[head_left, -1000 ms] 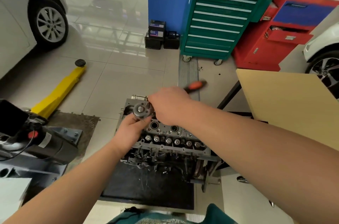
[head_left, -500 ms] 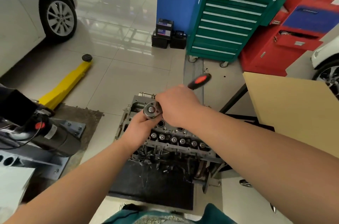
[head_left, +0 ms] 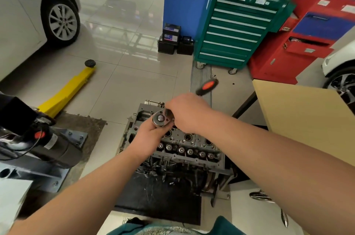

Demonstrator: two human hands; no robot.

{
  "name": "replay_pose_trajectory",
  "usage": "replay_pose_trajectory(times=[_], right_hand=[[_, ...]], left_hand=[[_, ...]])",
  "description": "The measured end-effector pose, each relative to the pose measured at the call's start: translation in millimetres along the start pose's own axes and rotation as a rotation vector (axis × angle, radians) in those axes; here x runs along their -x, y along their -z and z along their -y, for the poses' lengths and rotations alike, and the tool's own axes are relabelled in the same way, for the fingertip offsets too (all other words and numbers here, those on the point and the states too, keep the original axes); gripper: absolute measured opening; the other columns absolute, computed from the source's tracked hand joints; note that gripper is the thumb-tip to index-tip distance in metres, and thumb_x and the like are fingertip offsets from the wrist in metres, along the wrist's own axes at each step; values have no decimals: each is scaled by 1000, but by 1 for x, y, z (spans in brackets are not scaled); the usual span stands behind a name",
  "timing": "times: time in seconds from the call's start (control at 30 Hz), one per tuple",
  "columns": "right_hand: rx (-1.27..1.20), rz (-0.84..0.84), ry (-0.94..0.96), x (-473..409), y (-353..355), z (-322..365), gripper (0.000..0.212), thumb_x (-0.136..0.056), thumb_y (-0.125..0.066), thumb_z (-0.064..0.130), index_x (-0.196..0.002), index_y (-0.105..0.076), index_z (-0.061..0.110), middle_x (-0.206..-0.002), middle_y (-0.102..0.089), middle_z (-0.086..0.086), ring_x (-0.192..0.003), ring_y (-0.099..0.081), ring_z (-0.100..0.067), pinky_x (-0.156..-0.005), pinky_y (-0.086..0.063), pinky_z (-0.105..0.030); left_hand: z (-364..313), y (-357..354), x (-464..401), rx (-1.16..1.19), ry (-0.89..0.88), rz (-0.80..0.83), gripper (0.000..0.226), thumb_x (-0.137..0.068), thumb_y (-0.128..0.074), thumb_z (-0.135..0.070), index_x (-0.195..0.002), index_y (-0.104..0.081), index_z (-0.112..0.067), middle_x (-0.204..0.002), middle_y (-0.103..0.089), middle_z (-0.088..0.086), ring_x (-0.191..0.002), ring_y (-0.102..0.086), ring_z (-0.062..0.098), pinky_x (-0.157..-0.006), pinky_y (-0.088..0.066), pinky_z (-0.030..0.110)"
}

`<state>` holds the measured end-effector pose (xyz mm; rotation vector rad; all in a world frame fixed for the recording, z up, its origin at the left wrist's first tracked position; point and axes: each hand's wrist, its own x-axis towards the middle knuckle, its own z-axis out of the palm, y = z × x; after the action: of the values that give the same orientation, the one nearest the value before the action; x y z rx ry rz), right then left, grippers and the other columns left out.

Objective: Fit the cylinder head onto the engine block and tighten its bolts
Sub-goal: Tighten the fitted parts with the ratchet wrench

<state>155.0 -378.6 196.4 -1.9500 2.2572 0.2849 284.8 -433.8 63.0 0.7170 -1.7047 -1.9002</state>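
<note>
Both hands work over the cylinder head (head_left: 184, 142) on its engine block (head_left: 172, 169), floor tiles open beyond. Our left hand (head_left: 148, 134) grips the ratchet head (head_left: 160, 118); our right hand (head_left: 189, 111) grips its handle (head_left: 207, 85), swung slightly rightward since earlier. Green tool cabinet (head_left: 236, 31) drawers sit closed.

The cylinder head (head_left: 184, 146) sits on the engine block (head_left: 192, 175), which stands on a floor mat (head_left: 159, 198). Above the head's far left corner, the left hand (head_left: 148, 134) holds the ratchet wrench (head_left: 161, 118) from below and the right hand (head_left: 187, 112) grips its handle, which points away to the right. A tool cabinet (head_left: 238, 29) stands behind, a jack (head_left: 67, 90) to the left, a board (head_left: 307, 117) to the right
</note>
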Motion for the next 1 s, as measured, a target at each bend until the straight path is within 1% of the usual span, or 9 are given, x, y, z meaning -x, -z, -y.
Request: replay_pose_trajectory(times=[0.17,0.3,0.4,0.47,0.53,0.6,0.67,0.87,1.0], right_hand=[[20,10,-36,4,-9,1,28,-87,-57,17,-69,-37,24,-71,-49,2,-59,-45,-15,-47,-27,-27],[-31,59,27,-5,-9,-5,15,-89,-57,23,-75,-50,22,-72,-54,3,-64,-55,-19,-49,-35,-28],[-68,105,170,-13,-8,-21,15,-98,-57,44,-93,-55,30,-79,-55,13,-76,-56,-13,-74,-46,-38],[-98,135,261,-14,-6,-37,23,-99,-51,59,-96,-54,37,-85,-59,17,-80,-55,-10,-83,-46,-41],[-129,87,273,-11,-10,-46,41,-96,-36,75,-98,-53,37,-89,-61,16,-83,-59,-12,-74,-50,-38],[-45,-56,240,-4,-25,-41,56,-92,-21,84,-96,-50,35,-88,-62,13,-78,-59,-15,-64,-45,-34],[38,-210,142,9,-43,-28,63,-92,-18,82,-94,-51,29,-85,-64,7,-73,-61,-22,-59,-39,-35],[-37,-181,-186,37,-58,8,66,-97,-23,75,-100,-59,20,-79,-63,-2,-75,-62,-29,-58,-36,-37],[-70,-156,-221,35,-50,23,62,-99,-26,73,-101,-59,20,-74,-49,0,-71,-50,-26,-57,-34,-38]], left_hand=[[-3,15,-6,-7,7,90,26,-88,-70,-14,-112,-72,-6,-108,-77,5,-103,-69,12,-89,-52,24],[-3,6,1,43,32,-16,24,-86,-69,-16,-109,-74,-11,-102,-79,-6,-95,-71,4,-81,-53,16],[-3,-2,2,93,62,-131,31,-86,-72,-24,-115,-76,-13,-110,-80,2,-107,-73,15,-90,-56,25],[-4,-5,-1,8,85,-177,24,-85,-73,-32,-104,-77,-17,-98,-79,8,-93,-71,16,-85,-56,32],[-5,-5,-7,-133,144,-234,22,-82,-68,-37,-89,-72,-17,-84,-74,14,-73,-59,16,-68,-50,36],[-6,-4,-14,-253,177,-250,17,-78,-59,-33,-75,-63,-16,-60,-64,-1,-57,-46,11,-53,-42,27],[-6,-3,-20,-356,168,-194,14,-83,-57,-21,-69,-58,-18,-55,-58,-9,-51,-42,5,-47,-38,20],[-8,7,-25,-435,124,-37,9,-89,-60,8,-81,-65,8,-79,-67,30,-67,-51,20,-63,-45,38],[-11,12,-20,-480,95,-11,12,-93,-57,10,-88,-68,13,-90,-70,32,-75,-57,24,-71,-54,51]])
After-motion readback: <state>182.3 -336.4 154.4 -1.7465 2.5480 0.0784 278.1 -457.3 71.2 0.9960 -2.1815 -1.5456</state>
